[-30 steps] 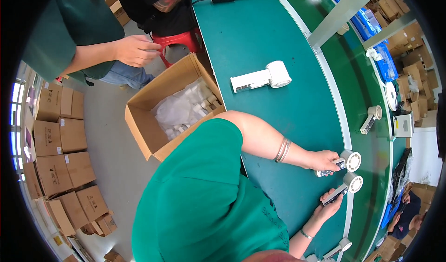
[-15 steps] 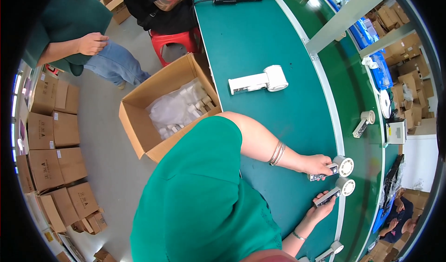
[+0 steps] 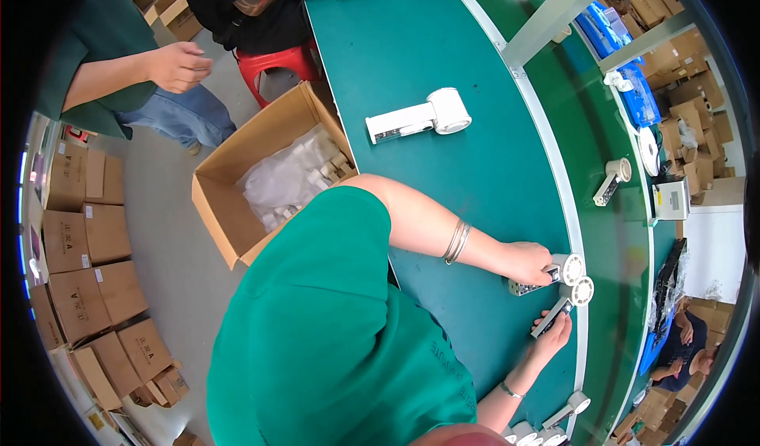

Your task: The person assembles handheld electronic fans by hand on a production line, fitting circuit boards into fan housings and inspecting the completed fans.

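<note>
My left hand (image 3: 529, 262), with thin bangles on its wrist, grips the handle of a white handheld device with a round head (image 3: 567, 269) at the far edge of the green conveyor belt (image 3: 443, 58). Just below it, my right hand (image 3: 554, 331) holds the handle of a second white round-headed device (image 3: 580, 292). The two round heads lie side by side, almost touching. My green shirt fills the lower middle of the view.
A third white device (image 3: 419, 117) lies farther up the belt. An open cardboard box (image 3: 229, 208) with clear bags stands beside me. A red stool (image 3: 273, 62), two other people, stacked cartons (image 3: 79, 288), and more devices (image 3: 576, 405) are nearby.
Both my hands stay on the two devices, their heads drawn slightly closer together. The other person's hand at upper left has shifted position.
</note>
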### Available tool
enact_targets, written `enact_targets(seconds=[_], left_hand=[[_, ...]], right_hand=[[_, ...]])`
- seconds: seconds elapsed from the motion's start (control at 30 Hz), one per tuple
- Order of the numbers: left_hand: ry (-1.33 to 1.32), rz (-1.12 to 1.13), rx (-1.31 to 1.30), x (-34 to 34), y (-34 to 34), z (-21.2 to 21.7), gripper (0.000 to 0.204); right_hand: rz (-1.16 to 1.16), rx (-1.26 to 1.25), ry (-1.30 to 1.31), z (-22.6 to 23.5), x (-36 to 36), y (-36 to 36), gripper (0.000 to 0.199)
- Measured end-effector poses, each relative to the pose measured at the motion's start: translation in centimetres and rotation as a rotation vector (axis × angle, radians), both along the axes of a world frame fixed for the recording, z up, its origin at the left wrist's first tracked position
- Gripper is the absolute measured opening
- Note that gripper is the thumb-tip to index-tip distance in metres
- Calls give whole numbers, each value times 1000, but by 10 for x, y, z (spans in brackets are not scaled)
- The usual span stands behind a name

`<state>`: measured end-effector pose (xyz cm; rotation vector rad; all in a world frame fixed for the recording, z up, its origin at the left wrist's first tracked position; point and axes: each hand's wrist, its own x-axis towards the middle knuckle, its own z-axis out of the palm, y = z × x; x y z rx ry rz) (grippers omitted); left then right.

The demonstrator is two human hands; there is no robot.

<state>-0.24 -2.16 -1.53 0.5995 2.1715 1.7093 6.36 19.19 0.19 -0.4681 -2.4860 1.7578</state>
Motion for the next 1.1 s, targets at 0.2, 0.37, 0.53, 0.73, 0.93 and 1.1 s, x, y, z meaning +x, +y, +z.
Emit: enact_targets(seconds=[0.2, 0.37, 0.53, 0.73, 0.93, 1.1], left_hand=[[173, -13, -167, 9, 2, 0, 31], [518, 89, -335, 13, -8, 9, 32], [416, -32, -357, 7, -11, 5, 32], [418, -6, -342, 9, -11, 4, 33], [413, -12, -374, 9, -11, 7, 36], [409, -19, -392, 9, -11, 7, 37]], right_hand=[[-6, 105, -36, -7, 0, 9, 29], [44, 192, -11, -14, -2, 24, 29], [79, 223, 6, -15, -2, 27, 29], [72, 285, 17, -18, -3, 25, 29], [43, 277, 25, -17, -3, 20, 30], [51, 296, 26, -13, -2, 15, 32]])
